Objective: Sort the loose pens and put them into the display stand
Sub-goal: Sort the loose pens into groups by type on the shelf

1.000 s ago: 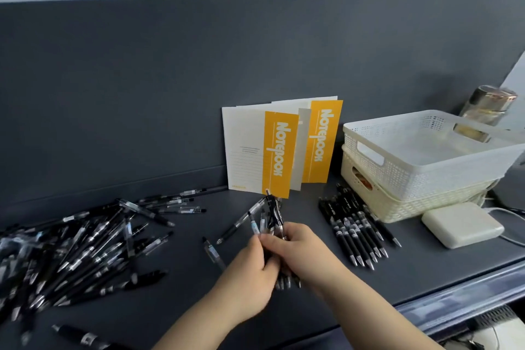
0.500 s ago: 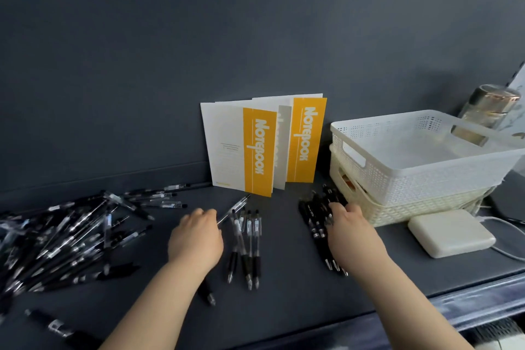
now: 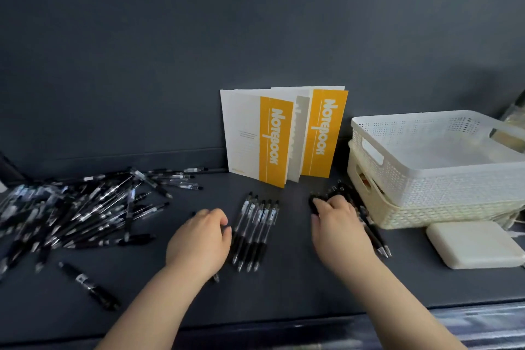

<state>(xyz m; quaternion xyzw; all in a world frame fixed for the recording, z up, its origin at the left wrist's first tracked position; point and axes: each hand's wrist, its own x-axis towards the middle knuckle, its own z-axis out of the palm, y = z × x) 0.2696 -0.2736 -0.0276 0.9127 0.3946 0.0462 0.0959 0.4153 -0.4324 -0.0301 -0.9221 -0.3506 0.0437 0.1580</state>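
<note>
Bundle now lying split on worktop (image 3: 287, 290) centre: clear-barrel row (image 3: 257, 231) beside left grip (image 3: 200, 239), black row (image 3: 376, 237) under right grip (image 3: 339, 221). Closure of both unclear. Sorting progressing.

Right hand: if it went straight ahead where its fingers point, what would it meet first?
The right hand touches the black pens; beyond them probably the wall between notebooks and baskets, though depth is unclear.
</note>
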